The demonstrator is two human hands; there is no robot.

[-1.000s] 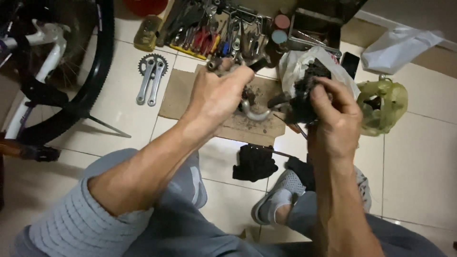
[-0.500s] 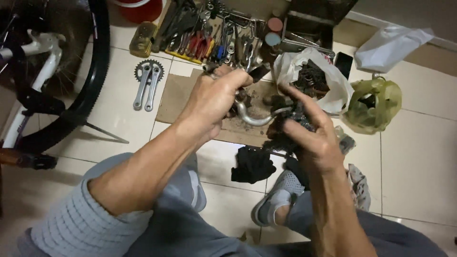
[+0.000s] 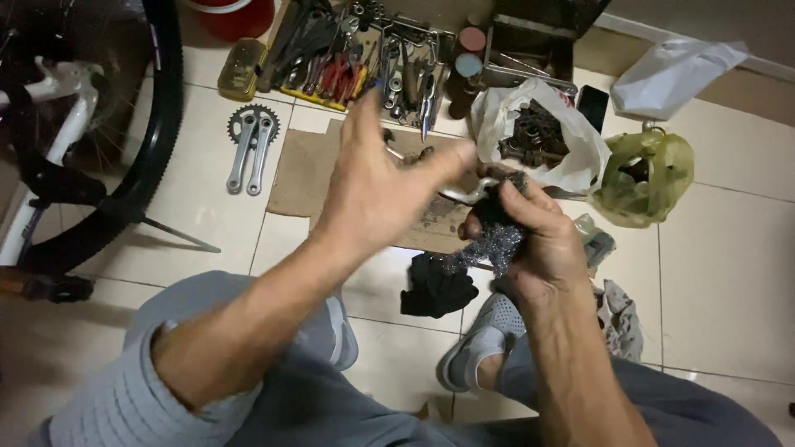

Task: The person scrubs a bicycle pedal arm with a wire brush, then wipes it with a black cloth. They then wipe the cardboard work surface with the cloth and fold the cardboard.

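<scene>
The right hand point(image 3: 530, 236) is clamped on grey steel wool point(image 3: 490, 247) against a curved metal part point(image 3: 464, 194); the left hand point(image 3: 383, 190) is spread apart. At two o'clock lie a white plastic bag point(image 3: 530, 132) and a green bag point(image 3: 646, 175).

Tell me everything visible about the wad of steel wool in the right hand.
The steel wool is a grey, glittery, tangled wad of fine metal strands, loosely bunched with a ragged end trailing down and left. The right hand closes around its upper part, pressing it against a curved, shiny metal part whose far end is hidden by the blurred, open left hand. It is held above the cardboard sheet, just over a black cloth on the tiles.
</scene>
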